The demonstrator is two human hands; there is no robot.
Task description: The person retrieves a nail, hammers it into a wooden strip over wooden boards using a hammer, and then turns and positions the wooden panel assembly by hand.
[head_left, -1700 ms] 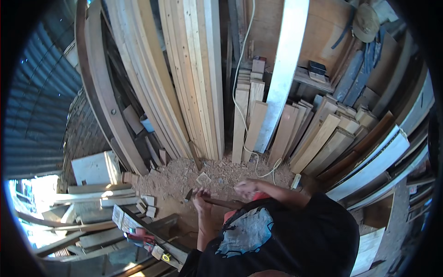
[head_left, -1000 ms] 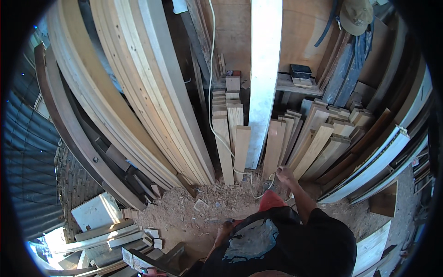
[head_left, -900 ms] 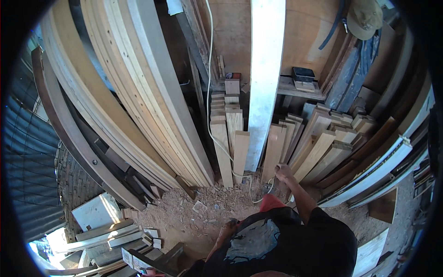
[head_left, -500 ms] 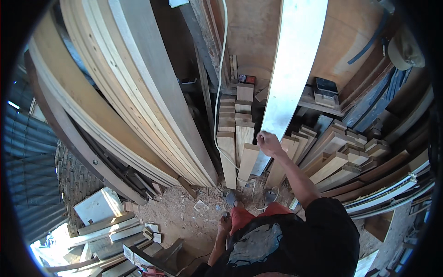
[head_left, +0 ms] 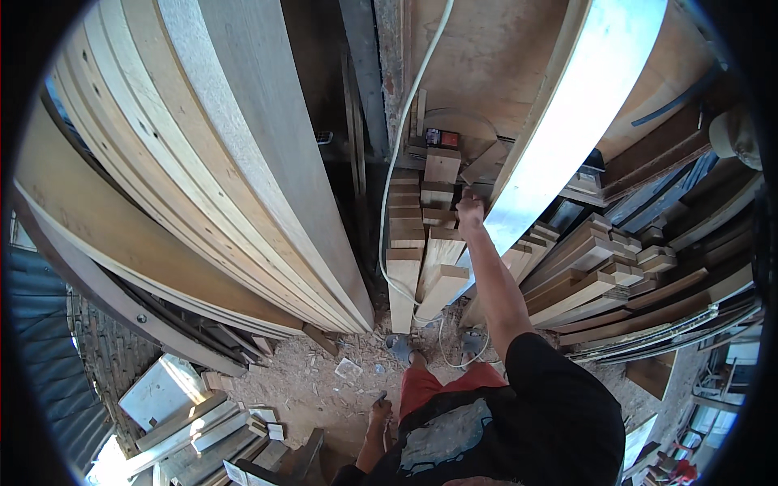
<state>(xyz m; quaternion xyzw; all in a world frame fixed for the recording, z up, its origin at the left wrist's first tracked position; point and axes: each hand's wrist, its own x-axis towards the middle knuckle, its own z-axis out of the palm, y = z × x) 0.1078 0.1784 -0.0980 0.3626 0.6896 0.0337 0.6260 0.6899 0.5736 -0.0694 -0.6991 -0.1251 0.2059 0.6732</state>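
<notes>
Left hand, low at centre, is closed around one hammer; only a small grey end shows above the fist, the rest mostly hidden. One white cord hangs ahead. Beside it stand light-brown, square-cut timber lengths, three foremost. Right hand is over their far side, fingers curled; whether it grips anything cannot be told. One long white board leans at right.

A glossy white board is flanked by matt wooden blocks at its left and wooden planks at its right.
</notes>
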